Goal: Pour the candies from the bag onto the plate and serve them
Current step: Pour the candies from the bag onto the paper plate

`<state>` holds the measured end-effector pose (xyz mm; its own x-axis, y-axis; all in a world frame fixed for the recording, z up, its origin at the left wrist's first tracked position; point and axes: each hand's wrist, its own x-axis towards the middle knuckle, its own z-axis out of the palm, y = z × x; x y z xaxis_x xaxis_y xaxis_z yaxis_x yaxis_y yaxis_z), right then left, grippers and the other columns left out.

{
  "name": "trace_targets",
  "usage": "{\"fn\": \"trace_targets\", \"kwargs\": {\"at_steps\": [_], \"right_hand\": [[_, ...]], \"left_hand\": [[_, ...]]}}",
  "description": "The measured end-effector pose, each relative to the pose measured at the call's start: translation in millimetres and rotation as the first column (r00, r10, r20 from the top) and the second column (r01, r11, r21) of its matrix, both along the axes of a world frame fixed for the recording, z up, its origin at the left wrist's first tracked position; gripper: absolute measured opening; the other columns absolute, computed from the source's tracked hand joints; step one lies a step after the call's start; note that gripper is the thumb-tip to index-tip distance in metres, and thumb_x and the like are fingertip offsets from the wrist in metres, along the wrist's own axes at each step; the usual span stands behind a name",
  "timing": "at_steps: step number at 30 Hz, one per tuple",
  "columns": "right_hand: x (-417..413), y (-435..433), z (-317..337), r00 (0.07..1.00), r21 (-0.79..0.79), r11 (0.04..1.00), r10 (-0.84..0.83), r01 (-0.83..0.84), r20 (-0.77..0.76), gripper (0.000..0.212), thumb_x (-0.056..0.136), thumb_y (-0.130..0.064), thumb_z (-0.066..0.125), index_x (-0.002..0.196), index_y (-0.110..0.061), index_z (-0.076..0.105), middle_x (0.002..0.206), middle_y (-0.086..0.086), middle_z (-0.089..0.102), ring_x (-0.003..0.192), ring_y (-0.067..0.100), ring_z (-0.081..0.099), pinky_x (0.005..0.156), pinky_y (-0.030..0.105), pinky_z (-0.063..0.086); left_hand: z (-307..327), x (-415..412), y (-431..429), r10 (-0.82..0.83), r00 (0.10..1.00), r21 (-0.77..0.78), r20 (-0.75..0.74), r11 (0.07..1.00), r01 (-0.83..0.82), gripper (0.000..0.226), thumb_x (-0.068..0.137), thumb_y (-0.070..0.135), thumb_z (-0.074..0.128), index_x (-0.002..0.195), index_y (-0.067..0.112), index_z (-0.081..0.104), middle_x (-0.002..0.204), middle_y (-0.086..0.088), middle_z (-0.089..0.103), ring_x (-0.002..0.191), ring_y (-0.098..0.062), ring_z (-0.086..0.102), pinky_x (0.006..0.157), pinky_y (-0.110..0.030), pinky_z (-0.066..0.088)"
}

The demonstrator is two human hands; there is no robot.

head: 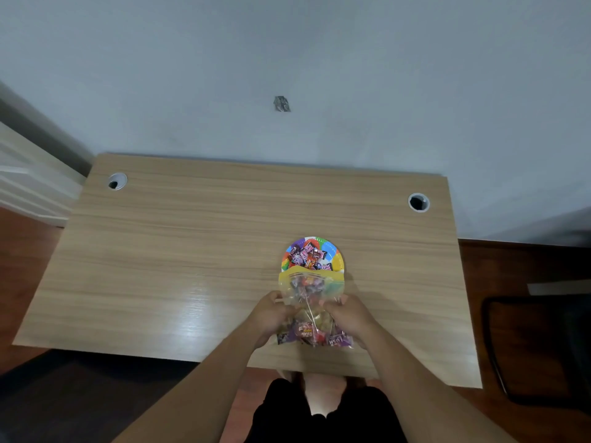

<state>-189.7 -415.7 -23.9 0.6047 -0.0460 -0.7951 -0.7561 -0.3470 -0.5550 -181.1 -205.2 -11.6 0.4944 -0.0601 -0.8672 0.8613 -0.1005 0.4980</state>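
A clear plastic bag (pixel 311 292) with a yellow zip top is tipped forward, its mouth over the near edge of a multicoloured paper plate (pixel 335 259). Several wrapped candies (pixel 308 255) lie on the plate, and more candies (pixel 315 335) sit in the bag's bottom end near me. My left hand (pixel 271 313) grips the bag's left side. My right hand (pixel 348 314) grips its right side. Both hands hold the bag around its middle, just above the table.
The light wooden desk (pixel 192 251) has a cable hole at the back left (pixel 117 181) and another at the back right (pixel 418 202). A grey wall stands behind it. A dark chair (pixel 537 346) is at the right, off the desk.
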Motion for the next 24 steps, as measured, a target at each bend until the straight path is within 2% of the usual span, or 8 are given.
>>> {"fn": "trace_targets", "kwargs": {"at_steps": [3,6,10,13,16,19,21,24], "right_hand": [[1,-2,5,1.0,0.002,1.0,-0.013,0.013,0.024,0.019,0.1,-0.031,0.074,0.105,-0.013,0.08,0.105,0.019,0.083,0.081,0.022,0.069,0.068,0.029,0.049],[2,-4,10,0.998,-0.005,1.0,-0.013,0.013,0.053,0.016,0.1,-0.03,0.074,0.099,-0.014,0.076,0.103,0.019,0.081,0.08,0.022,0.067,0.064,0.028,0.047],[4,-6,12,0.998,-0.016,1.0,0.0,0.001,0.067,0.031,0.099,-0.033,0.076,0.109,-0.003,0.077,0.103,0.023,0.08,0.075,0.021,0.064,0.059,0.028,0.047],[6,-6,14,0.997,-0.009,1.0,-0.01,0.011,0.073,0.027,0.099,-0.029,0.075,0.114,-0.007,0.079,0.113,0.025,0.08,0.072,0.021,0.063,0.053,0.025,0.046],[8,-6,21,0.995,-0.016,1.0,-0.004,0.006,0.096,0.013,0.101,-0.027,0.073,0.109,-0.017,0.077,0.092,0.013,0.077,0.063,0.016,0.059,0.049,0.023,0.045],[11,-7,23,0.995,-0.022,1.0,-0.004,0.006,0.101,0.014,0.099,-0.027,0.073,0.108,-0.017,0.077,0.078,0.006,0.069,0.054,0.014,0.054,0.053,0.025,0.045],[13,-7,26,0.995,-0.029,1.0,-0.008,0.011,0.103,0.016,0.098,-0.028,0.073,0.107,-0.015,0.078,0.074,0.004,0.068,0.052,0.014,0.054,0.058,0.028,0.044],[17,-7,34,0.995,-0.015,1.0,-0.003,0.005,0.104,0.011,0.098,-0.029,0.074,0.099,-0.018,0.077,0.069,0.002,0.065,0.048,0.013,0.053,0.053,0.027,0.044]], "left_hand": [[3,2,0,-0.016,1.0,-0.011,-0.009,1.0,0.016,0.042,0.093,0.01,0.082,0.13,0.009,0.063,0.121,-0.016,0.081,0.084,-0.02,0.081,0.072,-0.036,0.059],[3,4,1,-0.019,1.0,-0.011,-0.003,1.0,0.019,0.041,0.093,0.012,0.083,0.129,0.008,0.064,0.117,-0.016,0.082,0.078,-0.017,0.082,0.071,-0.035,0.06],[9,7,1,-0.006,1.0,-0.019,0.014,1.0,0.007,0.039,0.093,0.012,0.083,0.128,0.01,0.064,0.12,-0.019,0.081,0.097,-0.03,0.084,0.077,-0.04,0.061],[15,10,2,0.009,1.0,-0.033,0.022,0.999,-0.008,0.041,0.092,0.013,0.084,0.128,0.011,0.063,0.121,-0.019,0.081,0.11,-0.038,0.08,0.085,-0.044,0.061],[21,12,3,-0.007,0.999,-0.054,0.032,0.998,0.009,0.043,0.092,0.014,0.084,0.13,0.013,0.062,0.12,-0.015,0.081,0.105,-0.033,0.082,0.081,-0.042,0.063],[29,13,6,-0.012,0.999,-0.094,0.042,0.995,0.016,0.046,0.092,0.017,0.083,0.132,0.015,0.06,0.122,-0.012,0.08,0.097,-0.026,0.081,0.077,-0.039,0.063],[33,14,9,-0.012,0.999,-0.113,0.051,0.993,0.018,0.047,0.093,0.029,0.083,0.132,0.018,0.06,0.121,-0.01,0.081,0.102,-0.029,0.081,0.08,-0.042,0.064],[43,18,11,-0.005,0.999,-0.109,0.054,0.994,0.011,0.041,0.097,0.05,0.072,0.123,0.02,0.063,0.109,-0.006,0.084,0.103,-0.033,0.081,0.089,-0.048,0.064]]}}
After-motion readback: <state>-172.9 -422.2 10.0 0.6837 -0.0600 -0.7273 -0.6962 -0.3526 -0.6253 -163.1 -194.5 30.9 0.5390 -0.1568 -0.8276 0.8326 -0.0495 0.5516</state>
